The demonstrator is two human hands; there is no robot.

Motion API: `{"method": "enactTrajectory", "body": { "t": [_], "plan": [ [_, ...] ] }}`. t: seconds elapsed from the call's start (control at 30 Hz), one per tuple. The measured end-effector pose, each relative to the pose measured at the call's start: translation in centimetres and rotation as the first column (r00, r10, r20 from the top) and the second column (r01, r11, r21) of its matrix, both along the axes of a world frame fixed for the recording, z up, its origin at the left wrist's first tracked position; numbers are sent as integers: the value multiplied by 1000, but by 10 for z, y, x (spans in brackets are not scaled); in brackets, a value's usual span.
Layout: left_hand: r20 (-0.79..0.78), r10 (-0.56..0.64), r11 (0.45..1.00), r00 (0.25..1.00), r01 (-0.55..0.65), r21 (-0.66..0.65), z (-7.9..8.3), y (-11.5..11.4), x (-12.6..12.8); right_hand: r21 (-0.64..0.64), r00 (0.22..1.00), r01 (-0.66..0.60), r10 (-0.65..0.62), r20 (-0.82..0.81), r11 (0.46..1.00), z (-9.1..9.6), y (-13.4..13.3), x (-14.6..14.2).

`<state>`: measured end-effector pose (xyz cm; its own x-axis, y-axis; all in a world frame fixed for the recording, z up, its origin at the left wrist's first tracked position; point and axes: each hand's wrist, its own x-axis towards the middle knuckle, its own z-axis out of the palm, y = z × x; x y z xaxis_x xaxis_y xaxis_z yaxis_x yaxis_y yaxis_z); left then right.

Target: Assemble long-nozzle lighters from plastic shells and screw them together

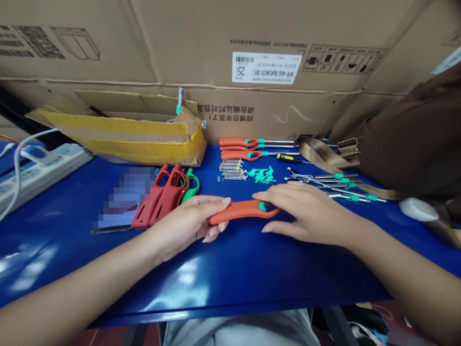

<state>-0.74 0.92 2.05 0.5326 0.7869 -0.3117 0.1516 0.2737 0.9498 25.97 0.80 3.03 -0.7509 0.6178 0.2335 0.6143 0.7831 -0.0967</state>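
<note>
My left hand (194,218) is closed round one end of an orange plastic handle (242,211) with a green trigger, held just above the blue table (230,269). My right hand (306,211) lies over the handle's other end, fingers stretched and touching it near the green part. Red and green handle halves (169,194) lie just left of my left hand. Behind the hands lie small green plastic parts (262,175), a bundle of metal pieces (232,169) and metal rods with green collars (342,187).
Finished orange lighters (252,148) and a black-yellow screwdriver (290,157) lie at the back. A taped open cardboard box (122,132) stands back left, a power strip (39,163) far left, big cartons behind, a brown bag (406,139) and strap on the right.
</note>
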Motion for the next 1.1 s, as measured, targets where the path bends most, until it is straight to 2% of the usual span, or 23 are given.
{"method": "enactTrajectory", "body": {
  "t": [0.07, 0.1, 0.17, 0.2, 0.27, 0.3, 0.37, 0.43, 0.53, 0.67, 0.93, 1.1],
  "plan": [
    [48, 3, 998, 999, -1, -58, 0, 0, 1, 0, 1000, -6, 6, 14, 1000, 2, -5, -3],
    [34, -21, 1000, 999, 22, -14, 0, -1, 1, -8, 1000, 0, 0, 13, 1000, 2, -6, -4],
    [-69, -72, 974, 995, 85, 212, 0, -2, -1, -47, 1000, 9, -10, -4, 999, 2, -6, -5],
    [-142, -77, 922, 987, 124, 366, 0, -3, -2, -72, 1000, 11, -12, -12, 997, 2, -5, -6],
    [-271, -43, 741, 962, 213, 637, -1, -4, -5, -100, 1000, -2, 0, -14, 995, 2, -2, -6],
    [-315, -30, 652, 949, 257, 713, -2, -4, -6, -105, 1000, -17, 16, -8, 994, 2, 0, -7],
    [-367, -38, 526, 929, 331, 783, -4, -3, -8, -125, 999, -54, 54, 3, 991, 1, 1, -8],
    [-387, -65, 470, 920, 370, 801, -6, -1, -10, -184, 996, -88, 89, -2, 979, 1, 2, -11],
    [-383, -72, 437, 921, 374, 818, -10, 3, -12, -238, 991, -132, 127, -35, 962, 0, 2, -16],
    [-407, -31, 407, 913, 383, 829, -9, 8, -16, -179, 992, -127, 125, -25, 976, -2, 6, -18],
    [-467, 14, 355, 884, 432, 829, -2, 10, -20, -93, 988, 41, -26, 154, 995, -5, 10, -1],
    [-583, 78, 351, 809, 525, 775, -8, 8, -20, -70, 966, 90, -70, 248, 993, -9, 10, -1]
  ]
}}
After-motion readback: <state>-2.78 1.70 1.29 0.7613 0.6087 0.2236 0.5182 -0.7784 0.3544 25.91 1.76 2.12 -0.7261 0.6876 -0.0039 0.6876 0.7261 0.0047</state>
